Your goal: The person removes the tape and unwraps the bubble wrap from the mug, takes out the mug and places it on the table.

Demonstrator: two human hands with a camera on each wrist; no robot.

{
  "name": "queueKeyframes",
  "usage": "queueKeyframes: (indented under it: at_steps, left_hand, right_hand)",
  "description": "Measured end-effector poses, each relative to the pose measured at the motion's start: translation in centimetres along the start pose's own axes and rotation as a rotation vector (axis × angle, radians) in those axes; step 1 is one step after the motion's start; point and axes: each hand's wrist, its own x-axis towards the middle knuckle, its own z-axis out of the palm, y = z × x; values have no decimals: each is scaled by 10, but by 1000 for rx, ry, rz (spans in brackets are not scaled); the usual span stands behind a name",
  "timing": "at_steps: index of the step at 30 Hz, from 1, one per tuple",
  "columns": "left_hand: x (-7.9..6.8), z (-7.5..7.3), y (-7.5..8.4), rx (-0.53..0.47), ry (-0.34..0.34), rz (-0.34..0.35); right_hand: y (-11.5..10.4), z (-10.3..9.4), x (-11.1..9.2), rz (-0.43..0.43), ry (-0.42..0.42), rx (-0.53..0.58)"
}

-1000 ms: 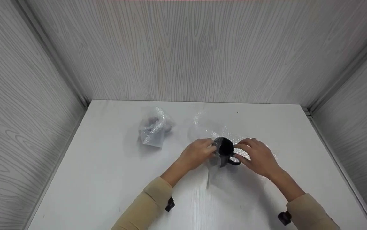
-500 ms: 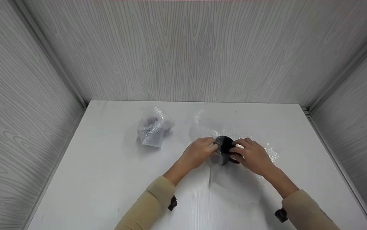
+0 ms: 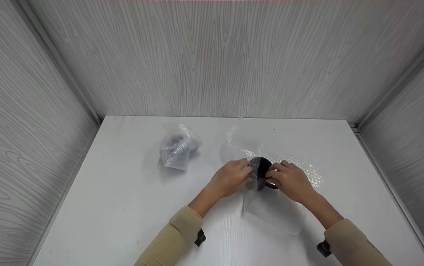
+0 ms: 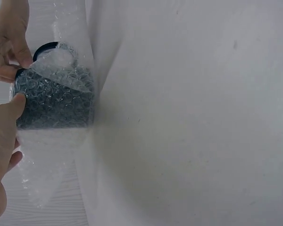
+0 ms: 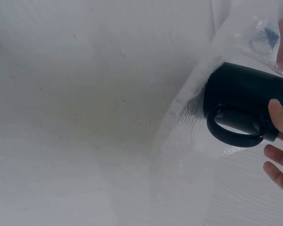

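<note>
A dark mug [image 3: 265, 165] sits in front of me, its left part covered by clear bubble wrap [image 4: 56, 106]. In the right wrist view the mug's [image 5: 245, 87] bare side and looped handle [image 5: 233, 136] show. My left hand [image 3: 232, 178] holds the wrap against the mug near the rim, thumb [image 4: 18, 106] lying on the wrapped side. With thumb [image 5: 277, 115] on the bare side near the rim, my right hand [image 3: 289, 180] grips the mug. That hand hides most of the handle in the head view.
More of the bubble wrap sheet [image 3: 276, 214] spreads on the white table [image 3: 152, 221] around the mug. A second bundle in bubble wrap [image 3: 178, 149] lies to the left, toward the back. Wood-grain panels [image 3: 212, 59] enclose the table at the back and both sides.
My right hand has moved left onto the mug and now covers much of the handle. The left hand has stayed nearly in place, and the wrapped bundle has not moved.
</note>
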Motion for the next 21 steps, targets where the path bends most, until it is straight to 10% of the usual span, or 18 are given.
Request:
queueKeyframes:
  at_steps: [21]
  left_hand:
    - [-15,-9,-1,93,32,-12]
  right_hand:
    - [-1,0,0,35,1,25]
